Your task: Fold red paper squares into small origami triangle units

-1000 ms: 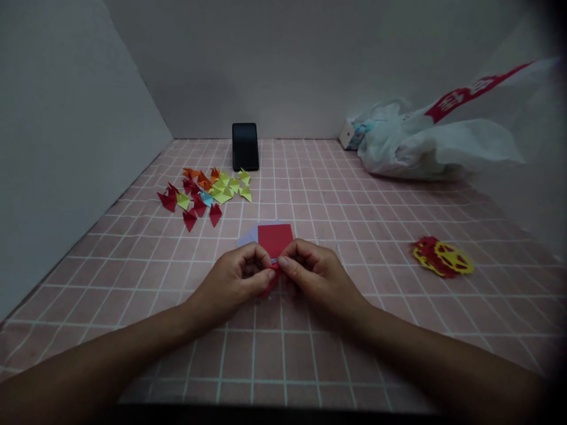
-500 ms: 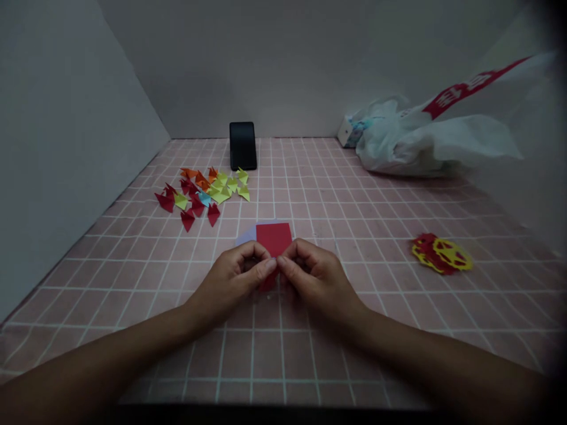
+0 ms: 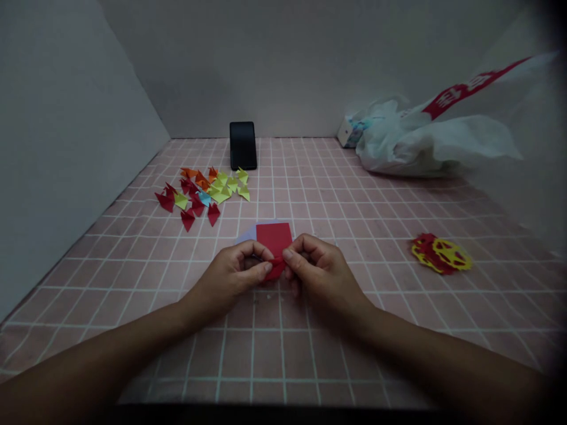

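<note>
Between my fingertips is a small piece of folded red paper (image 3: 276, 269). My left hand (image 3: 241, 267) pinches its left end, thumb against forefinger. Its right end is gripped by the thumb and forefinger of my right hand (image 3: 315, 264). The exact shape of the fold is partly hidden by the fingers. Just beyond it, flat on the table, lies a red paper square (image 3: 273, 237), resting over a pale lilac sheet (image 3: 248, 234) that sticks out at the left.
Several small folded paper birds (image 3: 197, 203) in red, orange, yellow and blue lie at left. Behind them a black phone (image 3: 243, 146) leans upright. Red and yellow paper cutouts (image 3: 442, 255) lie at right. A white plastic bag (image 3: 407, 147) and a small box (image 3: 349, 131) stand at back right.
My fingertips have moved slightly apart, the right hand shifting a little right. More of the folded red paper shows between them. The other things have stayed in place.
</note>
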`<act>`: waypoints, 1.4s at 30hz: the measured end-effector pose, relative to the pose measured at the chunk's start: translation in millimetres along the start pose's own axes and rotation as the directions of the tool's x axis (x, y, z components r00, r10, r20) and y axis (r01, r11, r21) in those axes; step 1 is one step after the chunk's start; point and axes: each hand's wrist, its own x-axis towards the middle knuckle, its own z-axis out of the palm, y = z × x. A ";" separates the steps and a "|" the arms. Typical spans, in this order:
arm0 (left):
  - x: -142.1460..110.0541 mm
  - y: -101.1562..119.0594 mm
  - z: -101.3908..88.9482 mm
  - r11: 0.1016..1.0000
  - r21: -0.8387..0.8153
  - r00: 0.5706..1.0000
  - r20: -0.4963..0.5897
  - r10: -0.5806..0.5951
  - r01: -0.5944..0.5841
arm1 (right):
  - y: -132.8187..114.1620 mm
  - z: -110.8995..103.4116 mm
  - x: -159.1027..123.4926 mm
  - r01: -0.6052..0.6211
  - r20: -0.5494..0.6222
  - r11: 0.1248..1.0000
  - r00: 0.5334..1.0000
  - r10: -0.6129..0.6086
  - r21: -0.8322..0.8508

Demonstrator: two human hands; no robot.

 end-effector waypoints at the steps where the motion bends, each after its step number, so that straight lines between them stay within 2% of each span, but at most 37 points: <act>1: -0.3 -0.2 -0.2 1.000 -0.026 1.000 0.003 -0.010 0.010 | 0.1 -0.3 0.7 -0.004 0.000 1.000 1.000 0.004 0.013; 7: -2.3 0.2 3.4 0.996 -0.080 0.999 -0.028 0.025 -0.027 | 0.1 -2.1 3.6 0.006 -0.019 0.998 1.000 -0.005 0.070; 12: -1.9 1.2 3.3 0.999 0.029 0.999 -0.031 0.029 -0.028 | -0.2 -1.0 3.6 -0.035 -0.007 0.992 0.999 0.036 0.123; 18: -3.9 1.2 2.8 0.998 0.040 0.997 -0.064 0.047 -0.045 | -0.6 -2.5 4.6 -0.063 0.014 0.982 0.998 0.062 0.175; 23: -4.1 2.3 2.7 0.983 0.180 0.997 -0.068 0.046 -0.033 | -0.3 -2.6 5.1 -0.053 0.014 0.981 0.999 0.051 0.188; 27: -3.1 2.4 2.2 0.983 0.172 0.994 -0.079 0.082 -0.067 | 0.6 -2.9 5.3 -0.059 0.018 0.974 0.998 0.057 0.221; 29: -3.9 2.2 2.0 0.969 0.222 0.984 -0.113 0.136 -0.108 | 1.1 -2.9 5.6 -0.051 0.022 0.968 0.999 0.047 0.244; 31: -5.7 1.8 1.8 0.924 0.335 0.956 -0.156 0.249 -0.186 | 1.7 -2.5 5.9 -0.045 0.045 0.956 0.998 0.033 0.290; 32: -6.9 1.5 1.6 0.881 0.409 0.929 -0.170 0.329 -0.237 | 2.0 -2.3 6.1 -0.045 0.059 0.945 0.998 0.027 0.323; 36: -12.3 0.6 1.7 0.633 0.626 0.755 -0.104 0.648 -0.457 | 2.9 -1.8 6.6 -0.049 0.124 0.899 0.992 -0.006 0.436; 38: -13.9 0.4 2.4 0.549 0.660 0.695 -0.056 0.717 -0.513 | 2.6 -1.4 6.5 -0.062 0.161 0.881 0.987 -0.016 0.469; 42: -14.1 0.0 3.0 0.492 0.686 0.644 -0.045 0.764 -0.536 | 1.1 0.7 5.4 -0.095 0.206 0.849 0.978 -0.017 0.520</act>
